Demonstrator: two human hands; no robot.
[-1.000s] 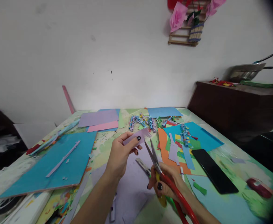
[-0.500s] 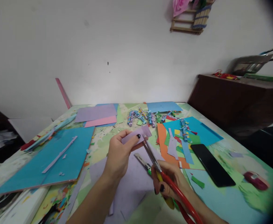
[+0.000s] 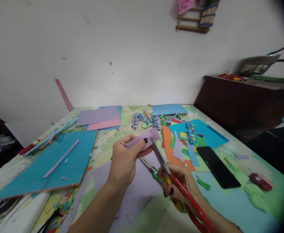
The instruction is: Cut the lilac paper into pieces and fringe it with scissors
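Note:
Between the thumb and fingers of my left hand (image 3: 124, 158) is a folded strip of purple paper (image 3: 139, 141). My right hand (image 3: 178, 181) is wrapped round the red handles of a pair of scissors (image 3: 191, 200), whose blades reach up to the right part of that strip. Just how far the blades have cut in is hard to make out. Below the hands lie a purple sheet (image 3: 132, 197) and a green utility knife (image 3: 153, 171), partly hidden by my right hand.
A blue board (image 3: 47, 165) with a thin purple strip lies at left. Rolled paper pieces (image 3: 145, 119) sit at the back. On the right are orange paper (image 3: 167, 139), a black phone (image 3: 218, 166) and a red mouse-shaped object (image 3: 260, 181).
The view has shifted slightly. The strip's right end now sticks up a little more beyond the blades. Both hands keep their hold.

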